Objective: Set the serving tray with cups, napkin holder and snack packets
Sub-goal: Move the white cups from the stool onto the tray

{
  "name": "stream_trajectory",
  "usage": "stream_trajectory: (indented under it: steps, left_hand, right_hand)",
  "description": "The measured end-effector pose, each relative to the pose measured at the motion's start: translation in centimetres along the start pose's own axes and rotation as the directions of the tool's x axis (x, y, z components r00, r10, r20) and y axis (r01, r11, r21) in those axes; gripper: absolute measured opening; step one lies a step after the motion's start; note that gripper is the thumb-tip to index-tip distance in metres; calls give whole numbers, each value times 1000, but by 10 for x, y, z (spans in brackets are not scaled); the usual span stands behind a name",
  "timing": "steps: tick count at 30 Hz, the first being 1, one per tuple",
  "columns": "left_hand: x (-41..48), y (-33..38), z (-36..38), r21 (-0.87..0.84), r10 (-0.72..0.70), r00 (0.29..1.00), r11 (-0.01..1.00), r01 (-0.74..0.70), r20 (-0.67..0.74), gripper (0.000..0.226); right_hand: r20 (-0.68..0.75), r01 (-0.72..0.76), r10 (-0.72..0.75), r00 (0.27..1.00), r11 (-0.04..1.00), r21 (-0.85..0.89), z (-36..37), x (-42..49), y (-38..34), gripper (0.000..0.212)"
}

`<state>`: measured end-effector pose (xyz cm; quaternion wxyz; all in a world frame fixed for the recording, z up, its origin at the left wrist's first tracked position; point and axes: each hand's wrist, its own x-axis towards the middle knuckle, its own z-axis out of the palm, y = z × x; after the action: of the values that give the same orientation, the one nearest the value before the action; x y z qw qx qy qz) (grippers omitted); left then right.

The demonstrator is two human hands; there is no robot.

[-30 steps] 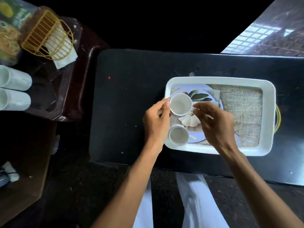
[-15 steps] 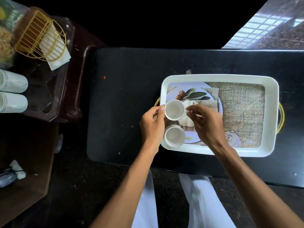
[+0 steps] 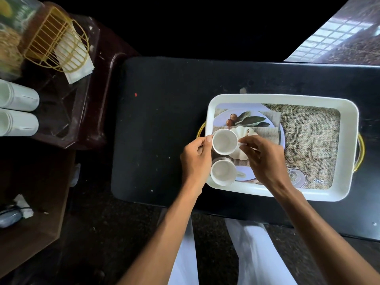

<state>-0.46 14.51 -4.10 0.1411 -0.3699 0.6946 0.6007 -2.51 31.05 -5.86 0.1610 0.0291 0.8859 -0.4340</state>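
A white serving tray (image 3: 347,145) with a printed burlap picture lies on the black table (image 3: 164,120). Two white cups stand at its left end. My left hand (image 3: 196,159) touches the left side of the farther cup (image 3: 224,141). My right hand (image 3: 265,159) pinches that cup's handle. The nearer cup (image 3: 223,174) stands free just below it. A yellow wire napkin holder (image 3: 55,38) with white napkins lies on the side table at far left. A snack packet (image 3: 10,38) lies blurred at the top left corner.
Two more white cups (image 3: 17,108) lie on their sides on the brown side table (image 3: 86,112) at left. The tray has yellow handles (image 3: 360,153) at both ends. A lower wooden shelf (image 3: 30,212) sits at bottom left.
Both hands have shifted the farther cup slightly left and toward me, settling it close above the nearer cup. The view has drifted a little.
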Motion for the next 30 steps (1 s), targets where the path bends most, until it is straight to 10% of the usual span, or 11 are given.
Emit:
stream_trajectory:
  steps: [13,30]
  left_hand:
    - [-4,19,-38,-112,-1,999,994,7,55,22]
    - [32,43,-321,-244,110,895,941,-234,-433,26]
  right_hand:
    - [51,68,-60,997,982,-176,-5,-1,-28,44]
    - [176,215,-238,955,967,138,173,34,-239,22]
